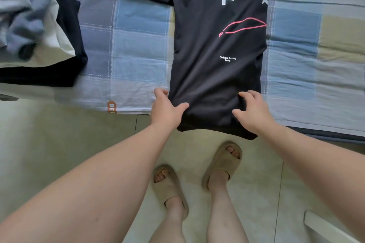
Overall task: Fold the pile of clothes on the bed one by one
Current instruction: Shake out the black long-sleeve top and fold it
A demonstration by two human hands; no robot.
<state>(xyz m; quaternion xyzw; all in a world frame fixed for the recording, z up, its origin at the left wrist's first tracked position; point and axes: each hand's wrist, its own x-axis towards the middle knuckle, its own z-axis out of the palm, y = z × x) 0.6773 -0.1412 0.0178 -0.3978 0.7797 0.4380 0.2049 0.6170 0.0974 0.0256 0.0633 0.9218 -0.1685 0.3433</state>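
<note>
At bed (pixel 138 55) edge | black T-shirt (pixel 213 73) hem | left grip (pixel 166 109) pinches, right grip (pixel 251 109) atop

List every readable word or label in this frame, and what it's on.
"outb": large white print on black T-shirt, cut at the fold.
"F": white, beneath it; next letter cut off.
"Outbrave Running Studio": small white print, same shirt.
"BE": orange tag on bedsheet hem; rest unreadable.

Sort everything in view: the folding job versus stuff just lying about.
Job: black T-shirt, gripped at its hem by left hand and right hand; clothes pile; bed.
Lying about: slippers; white object on the floor.
</note>
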